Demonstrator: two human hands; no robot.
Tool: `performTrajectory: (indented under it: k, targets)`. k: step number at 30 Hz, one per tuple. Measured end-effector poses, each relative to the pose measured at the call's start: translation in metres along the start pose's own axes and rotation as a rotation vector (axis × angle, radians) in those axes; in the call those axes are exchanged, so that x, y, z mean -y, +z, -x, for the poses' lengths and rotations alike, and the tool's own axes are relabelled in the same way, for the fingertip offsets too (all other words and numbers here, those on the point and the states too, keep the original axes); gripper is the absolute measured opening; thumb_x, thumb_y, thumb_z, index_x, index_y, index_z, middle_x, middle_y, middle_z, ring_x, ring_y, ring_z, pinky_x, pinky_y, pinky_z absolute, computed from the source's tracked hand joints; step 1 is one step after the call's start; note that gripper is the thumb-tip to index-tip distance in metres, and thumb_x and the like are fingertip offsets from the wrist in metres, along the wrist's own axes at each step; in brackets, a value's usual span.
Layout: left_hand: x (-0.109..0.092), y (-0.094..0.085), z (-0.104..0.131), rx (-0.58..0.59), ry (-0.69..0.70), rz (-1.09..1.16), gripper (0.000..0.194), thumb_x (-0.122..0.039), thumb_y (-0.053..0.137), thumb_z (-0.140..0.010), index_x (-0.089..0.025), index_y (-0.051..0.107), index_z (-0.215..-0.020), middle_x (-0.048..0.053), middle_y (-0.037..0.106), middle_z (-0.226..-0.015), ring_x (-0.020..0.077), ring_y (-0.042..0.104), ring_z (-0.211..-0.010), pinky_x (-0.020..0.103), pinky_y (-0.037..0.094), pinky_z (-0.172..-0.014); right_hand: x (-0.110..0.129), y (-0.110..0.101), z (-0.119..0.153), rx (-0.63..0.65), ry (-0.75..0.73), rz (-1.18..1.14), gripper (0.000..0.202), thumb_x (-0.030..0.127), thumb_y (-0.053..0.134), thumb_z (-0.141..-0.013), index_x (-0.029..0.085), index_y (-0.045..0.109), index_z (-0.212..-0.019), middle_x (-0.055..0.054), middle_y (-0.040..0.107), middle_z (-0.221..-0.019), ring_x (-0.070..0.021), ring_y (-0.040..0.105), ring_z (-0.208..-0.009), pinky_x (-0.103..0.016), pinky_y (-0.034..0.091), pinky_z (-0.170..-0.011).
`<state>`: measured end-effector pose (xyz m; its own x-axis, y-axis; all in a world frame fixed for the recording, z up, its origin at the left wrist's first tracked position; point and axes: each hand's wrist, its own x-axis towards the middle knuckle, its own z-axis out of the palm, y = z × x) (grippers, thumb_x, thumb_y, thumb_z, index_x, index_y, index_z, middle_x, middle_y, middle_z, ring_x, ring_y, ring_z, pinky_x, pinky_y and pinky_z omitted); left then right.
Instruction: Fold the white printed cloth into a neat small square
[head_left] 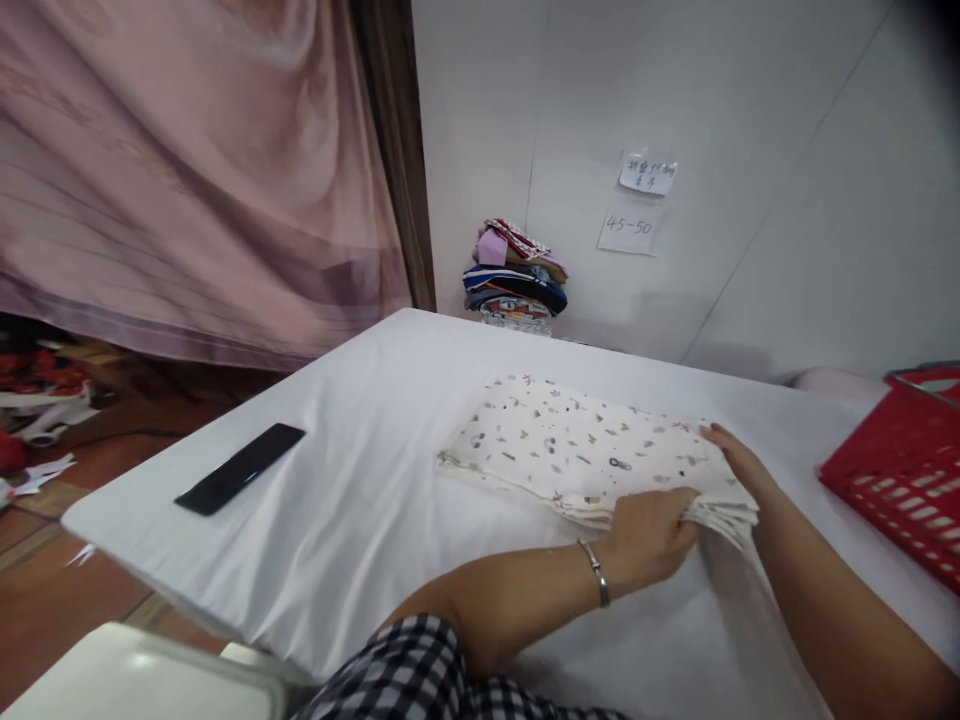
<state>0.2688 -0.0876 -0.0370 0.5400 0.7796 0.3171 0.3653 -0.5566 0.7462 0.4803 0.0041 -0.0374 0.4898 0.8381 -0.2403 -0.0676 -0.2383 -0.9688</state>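
A folded white cloth [570, 445] with small coloured prints lies flat on the white table [360, 500]. My left hand [651, 535], a metal bracelet on its wrist, pinches the cloth's near right corner with fingers closed on the layered edge. My right hand [739, 462] rests on the cloth's right end, palm down, fingers pressed against the fabric. Both forearms reach in from the lower right.
A black phone [240, 468] lies near the table's left edge. A red plastic basket [904, 470] stands at the right. A stack of folded clothes [515, 278] sits against the far wall, under two paper notes [637, 205]. A pink curtain [187, 170] hangs at left.
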Motion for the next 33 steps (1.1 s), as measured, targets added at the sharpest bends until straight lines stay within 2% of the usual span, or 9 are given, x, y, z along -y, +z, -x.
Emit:
performTrajectory:
  k: [4, 8, 12, 15, 19, 21, 23, 27, 33]
  targets:
    - [-0.009, -0.021, 0.001, -0.152, -0.101, 0.278, 0.029, -0.019, 0.042, -0.082, -0.023, 0.063, -0.102, 0.001, 0.068, -0.089, 0.0157, 0.058, -0.08, 0.025, 0.042, -0.073, 0.042, 0.027, 0.004, -0.019, -0.079, 0.024, 0.071, 0.021, 0.067, -0.07, 0.019, 0.041, -0.137, -0.01, 0.067, -0.1, -0.0181, 0.065, -0.071, -0.026, 0.053, -0.059]
    - [-0.008, -0.053, 0.002, -0.335, -0.203, 0.563, 0.031, -0.02, 0.044, -0.083, -0.022, 0.06, -0.109, 0.002, 0.067, -0.096, 0.0153, 0.057, -0.085, 0.026, 0.043, -0.077, 0.088, 0.076, 0.004, 0.078, -0.211, 0.118, 0.087, 0.019, 0.069, -0.066, 0.017, 0.03, -0.143, -0.013, 0.066, -0.1, -0.0185, 0.063, -0.068, -0.028, 0.051, -0.055]
    - [0.007, -0.094, 0.01, -0.556, -0.299, 0.747, 0.027, -0.025, 0.048, -0.085, -0.02, 0.058, -0.109, 0.004, 0.065, -0.105, 0.0158, 0.057, -0.092, 0.027, 0.043, -0.083, 0.125, 0.152, 0.01, 0.161, -0.348, 0.376, 0.086, 0.022, 0.07, -0.065, 0.021, 0.032, -0.142, -0.014, 0.064, -0.105, -0.0171, 0.062, -0.069, -0.024, 0.049, -0.05]
    - [0.033, -0.122, 0.023, -0.74, -0.343, 0.848, 0.024, -0.021, 0.051, -0.082, -0.018, 0.058, -0.105, 0.004, 0.065, -0.106, 0.0162, 0.057, -0.097, 0.027, 0.042, -0.087, 0.139, 0.223, 0.02, 0.266, -0.446, 0.59, 0.084, 0.021, 0.067, -0.068, 0.02, 0.03, -0.143, -0.014, 0.061, -0.111, -0.0163, 0.061, -0.069, -0.023, 0.049, -0.049]
    - [0.083, -0.146, 0.047, -0.929, -0.502, 1.022, 0.022, -0.012, 0.053, -0.077, -0.017, 0.059, -0.098, 0.006, 0.067, -0.101, 0.0162, 0.061, -0.089, 0.028, 0.046, -0.084, 0.122, 0.317, 0.033, 0.356, -0.506, 1.001, 0.075, 0.017, 0.062, -0.07, 0.016, 0.033, -0.139, -0.016, 0.056, -0.119, -0.0211, 0.063, -0.077, -0.03, 0.052, -0.056]
    - [0.105, -0.153, 0.058, -0.974, -0.643, 1.114, 0.021, -0.01, 0.051, -0.076, -0.015, 0.059, -0.095, 0.006, 0.068, -0.092, 0.0163, 0.064, -0.079, 0.03, 0.049, -0.079, 0.1, 0.353, 0.038, 0.39, -0.493, 1.084, 0.073, 0.014, 0.065, -0.067, 0.013, 0.039, -0.135, -0.018, 0.056, -0.119, -0.0255, 0.063, -0.085, -0.033, 0.053, -0.063]
    - [0.121, -0.156, 0.067, -0.982, -0.722, 1.205, 0.022, -0.008, 0.05, -0.075, -0.013, 0.059, -0.094, 0.007, 0.069, -0.086, 0.0166, 0.064, -0.074, 0.031, 0.051, -0.076, 0.076, 0.377, 0.041, 0.419, -0.473, 1.142, 0.07, 0.011, 0.065, -0.065, 0.011, 0.043, -0.131, -0.02, 0.057, -0.118, -0.0284, 0.062, -0.093, -0.034, 0.053, -0.069]
    - [0.128, -0.154, 0.075, -0.983, -0.661, 1.348, 0.028, -0.006, 0.052, -0.074, -0.014, 0.058, -0.101, 0.007, 0.069, -0.09, 0.0161, 0.066, -0.076, 0.029, 0.052, -0.075, 0.043, 0.399, 0.04, 0.469, -0.432, 1.231, 0.065, 0.011, 0.064, -0.066, 0.01, 0.046, -0.128, -0.022, 0.057, -0.118, -0.0301, 0.06, -0.101, -0.034, 0.051, -0.075]
    - [0.117, -0.144, 0.079, -0.954, -0.737, 1.385, 0.025, -0.014, 0.053, -0.08, -0.015, 0.058, -0.104, 0.009, 0.068, -0.102, 0.0164, 0.066, -0.081, 0.028, 0.052, -0.076, 0.032, 0.406, 0.034, 0.486, -0.397, 1.217, 0.071, 0.016, 0.064, -0.068, 0.012, 0.041, -0.135, -0.022, 0.056, -0.122, -0.0312, 0.061, -0.1, -0.036, 0.051, -0.076]
